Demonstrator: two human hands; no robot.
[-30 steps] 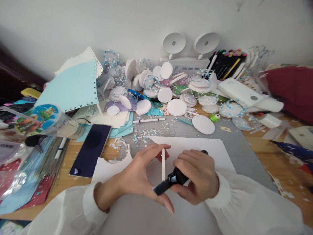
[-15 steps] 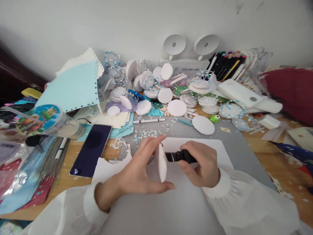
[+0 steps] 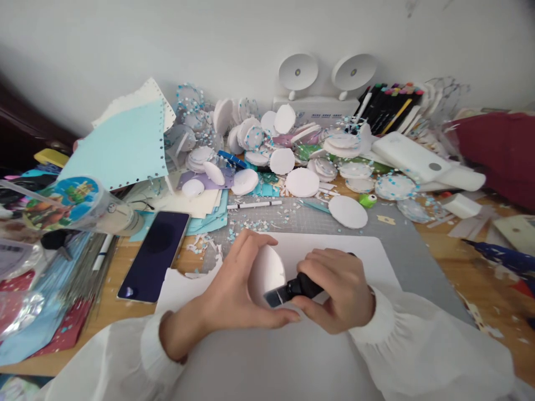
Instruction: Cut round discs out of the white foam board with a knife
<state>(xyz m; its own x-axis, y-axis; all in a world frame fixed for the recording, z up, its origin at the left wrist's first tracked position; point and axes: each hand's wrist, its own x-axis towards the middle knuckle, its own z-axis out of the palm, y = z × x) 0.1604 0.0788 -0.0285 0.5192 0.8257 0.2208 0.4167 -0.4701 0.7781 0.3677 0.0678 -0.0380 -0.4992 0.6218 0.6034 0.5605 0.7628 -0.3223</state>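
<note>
My left hand point(image 3: 234, 284) is curled around a white round disc point(image 3: 267, 270), fingers on its far edge and thumb beneath its near side. The disc is tilted, with its face towards the right. My right hand point(image 3: 334, 289) grips the black handle of a utility knife point(image 3: 282, 294). Its dark flat blade points left and lies against the lower right edge of the disc; whether it cuts in cannot be made out. Under both hands lies a large white sheet point(image 3: 355, 250) on a grey cutting mat point(image 3: 401, 234).
Many white discs point(image 3: 302, 182) and bead-like blue-white strands crowd the back, before a twin-head lamp point(image 3: 317, 106). At left lie a phone point(image 3: 154, 256) and a tilted drink cup point(image 3: 92, 206). A single disc point(image 3: 348, 211), paper scraps point(image 3: 251, 224) and a blue glue gun point(image 3: 497, 256) lie around.
The disc has turned from edge-on to showing its face. My right hand has tilted the knife, and its blade has moved from behind the disc to the front at its lower right edge.
</note>
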